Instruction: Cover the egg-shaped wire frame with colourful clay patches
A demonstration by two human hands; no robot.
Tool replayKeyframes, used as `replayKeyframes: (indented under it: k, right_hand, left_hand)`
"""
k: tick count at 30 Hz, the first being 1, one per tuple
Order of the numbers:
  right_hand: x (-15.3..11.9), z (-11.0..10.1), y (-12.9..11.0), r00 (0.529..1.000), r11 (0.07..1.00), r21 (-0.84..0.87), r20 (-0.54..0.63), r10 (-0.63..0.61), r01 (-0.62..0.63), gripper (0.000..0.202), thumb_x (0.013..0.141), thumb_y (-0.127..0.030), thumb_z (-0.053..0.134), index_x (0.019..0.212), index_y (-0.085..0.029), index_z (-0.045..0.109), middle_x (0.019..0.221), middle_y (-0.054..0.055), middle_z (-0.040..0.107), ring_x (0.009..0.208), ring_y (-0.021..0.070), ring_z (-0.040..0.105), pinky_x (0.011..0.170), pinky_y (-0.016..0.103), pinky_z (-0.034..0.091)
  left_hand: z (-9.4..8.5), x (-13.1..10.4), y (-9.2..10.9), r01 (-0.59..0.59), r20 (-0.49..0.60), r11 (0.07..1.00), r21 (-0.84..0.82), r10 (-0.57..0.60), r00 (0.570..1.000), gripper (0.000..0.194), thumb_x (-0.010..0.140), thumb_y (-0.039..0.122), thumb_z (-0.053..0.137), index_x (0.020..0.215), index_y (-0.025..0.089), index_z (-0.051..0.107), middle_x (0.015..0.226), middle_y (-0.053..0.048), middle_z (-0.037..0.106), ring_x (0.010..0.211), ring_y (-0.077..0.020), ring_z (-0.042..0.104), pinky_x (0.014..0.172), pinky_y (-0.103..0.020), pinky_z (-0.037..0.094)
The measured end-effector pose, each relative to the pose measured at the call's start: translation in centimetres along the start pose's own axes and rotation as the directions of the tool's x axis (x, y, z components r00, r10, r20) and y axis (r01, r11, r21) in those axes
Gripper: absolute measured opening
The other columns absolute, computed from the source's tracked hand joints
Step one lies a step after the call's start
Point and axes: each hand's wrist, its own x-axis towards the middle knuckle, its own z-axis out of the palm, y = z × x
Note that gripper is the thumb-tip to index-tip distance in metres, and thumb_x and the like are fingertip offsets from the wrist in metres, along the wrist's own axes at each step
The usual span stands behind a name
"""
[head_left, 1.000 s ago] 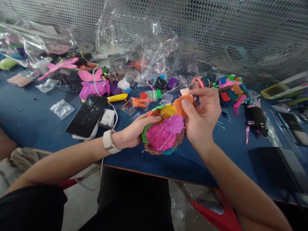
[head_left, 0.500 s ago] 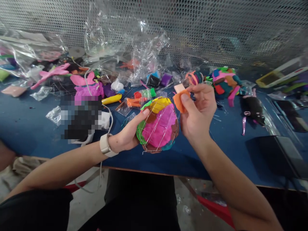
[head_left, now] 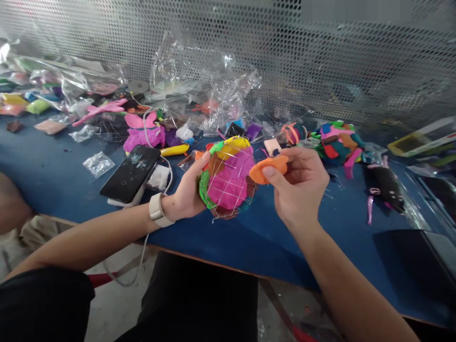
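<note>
My left hand (head_left: 188, 192) grips the left side of a round wire frame (head_left: 228, 183) lined with pink, yellow, green, brown and teal clay. Thin wires cross over its open face. Just right of the frame, my right hand (head_left: 301, 183) pinches a flattened piece of orange clay (head_left: 267, 169) between thumb and fingers. The orange piece lies close to the frame's upper right edge; whether they touch is unclear. A pale pink block (head_left: 272, 146) shows behind my right fingers.
On the blue table (head_left: 199, 242), a phone (head_left: 131, 173) lies at the left with a cable. Clay packets and clear plastic wrap (head_left: 228, 90) line the mesh back. A multicolored clay figure (head_left: 340, 142), a black clay figure (head_left: 384, 187) and a black box (head_left: 423, 256) are at the right.
The orange clay has turned from upright to nearly flat and looks wider in my right hand. The wire frame has tilted slightly in my left hand. The camera view has shifted.
</note>
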Motion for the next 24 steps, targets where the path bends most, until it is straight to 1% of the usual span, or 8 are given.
replayKeyframes:
  k: [2, 4, 9, 13, 15, 18, 20, 24]
  right_hand:
    - [-0.2, 0.4, -0.7, 1.0, 1.0, -0.015, -0.009, -0.021, 0.021, 0.05, 0.088, -0.057, 0.106, 0.122, -0.034, 0.077, 0.103, -0.001, 0.079, 0.087, 0.0187, 0.081, 0.076, 0.035, 0.071]
    - [-0.3, 0.8, -1.4, 1.0, 1.0, -0.004, -0.007, -0.028, 0.028, 0.048, 0.089, -0.057, 0.106, 0.12, -0.033, 0.078, 0.104, 0.0, 0.081, 0.087, 0.0194, 0.082, 0.075, 0.036, 0.072]
    - [-0.9, 1.7, -3.6, 0.996, 0.996, 0.013, 0.034, -0.084, 0.084, 0.035, 0.095, -0.042, 0.104, 0.118, -0.031, 0.08, 0.113, 0.003, 0.081, 0.094, 0.0223, 0.085, 0.087, 0.043, 0.078]
    - [-1.6, 2.5, -5.1, 0.987, 0.986, -0.027, 0.016, -0.161, 0.162, 0.031, 0.097, -0.038, 0.101, 0.119, -0.031, 0.08, 0.118, 0.005, 0.08, 0.104, 0.0252, 0.084, 0.086, 0.044, 0.079]
    - [-1.9, 2.8, -5.6, 0.978, 0.976, -0.061, 0.009, -0.207, 0.207, 0.03, 0.097, -0.036, 0.101, 0.118, -0.031, 0.081, 0.117, 0.005, 0.08, 0.11, 0.0269, 0.084, 0.089, 0.046, 0.08]
    - [-2.2, 3.3, -5.9, 0.965, 0.959, -0.109, 0.021, -0.262, 0.263, 0.028, 0.096, -0.03, 0.101, 0.116, -0.031, 0.082, 0.113, 0.005, 0.081, 0.109, 0.0274, 0.084, 0.097, 0.05, 0.08]
    - [-2.4, 3.6, -5.8, 0.958, 0.95, -0.122, 0.033, -0.285, 0.287, 0.028, 0.096, -0.029, 0.101, 0.115, -0.031, 0.081, 0.112, 0.004, 0.081, 0.106, 0.0267, 0.084, 0.102, 0.053, 0.079]
    - [-2.6, 4.0, -5.4, 0.946, 0.937, -0.13, 0.05, -0.322, 0.325, 0.03, 0.095, -0.029, 0.102, 0.115, -0.031, 0.081, 0.113, 0.004, 0.081, 0.106, 0.026, 0.083, 0.107, 0.055, 0.076]
  left_hand:
    - [-0.4, 0.0, -0.5, -0.012, 0.024, 1.0, 0.014, 0.012, 1.0, 0.041, 0.117, 0.051, 0.062, 0.135, 0.022, 0.084, 0.117, -0.008, 0.088, 0.127, -0.0321, 0.084, 0.108, -0.041, 0.067]
    - [-0.8, 0.0, -1.1, -0.007, 0.049, 0.999, 0.036, 0.005, 0.999, 0.043, 0.116, 0.053, 0.065, 0.137, 0.022, 0.084, 0.121, -0.008, 0.088, 0.128, -0.0318, 0.083, 0.109, -0.04, 0.066]
    - [-1.3, -0.5, -2.2, 0.029, 0.162, 0.997, 0.068, -0.04, 0.986, 0.049, 0.113, 0.062, 0.073, 0.139, 0.022, 0.085, 0.135, -0.008, 0.088, 0.127, -0.0292, 0.084, 0.11, -0.038, 0.066]
    - [-1.3, -0.8, -2.3, 0.02, 0.254, 0.997, 0.073, -0.038, 0.967, 0.05, 0.105, 0.063, 0.086, 0.135, 0.023, 0.087, 0.136, -0.007, 0.088, 0.121, -0.0248, 0.084, 0.107, -0.034, 0.066]
    - [-1.3, -0.9, -2.4, 0.011, 0.262, 0.997, 0.076, -0.031, 0.964, 0.052, 0.102, 0.064, 0.09, 0.136, 0.024, 0.087, 0.141, -0.007, 0.087, 0.126, -0.0263, 0.083, 0.112, -0.036, 0.065]
    - [-1.2, -0.9, -2.5, 0.048, 0.254, 0.995, 0.09, -0.07, 0.965, 0.056, 0.107, 0.069, 0.081, 0.142, 0.025, 0.085, 0.15, -0.007, 0.085, 0.146, -0.0332, 0.077, 0.128, -0.046, 0.059]
    - [-1.0, -0.9, -2.7, 0.079, 0.259, 0.994, 0.08, -0.098, 0.961, 0.061, 0.11, 0.073, 0.072, 0.145, 0.024, 0.083, 0.152, -0.009, 0.084, 0.156, -0.0365, 0.071, 0.134, -0.051, 0.055]
    - [-0.6, -1.0, -2.6, 0.104, 0.247, 0.994, 0.017, -0.105, 0.963, 0.062, 0.112, 0.073, 0.068, 0.145, 0.022, 0.082, 0.146, -0.011, 0.086, 0.155, -0.0372, 0.072, 0.134, -0.051, 0.055]
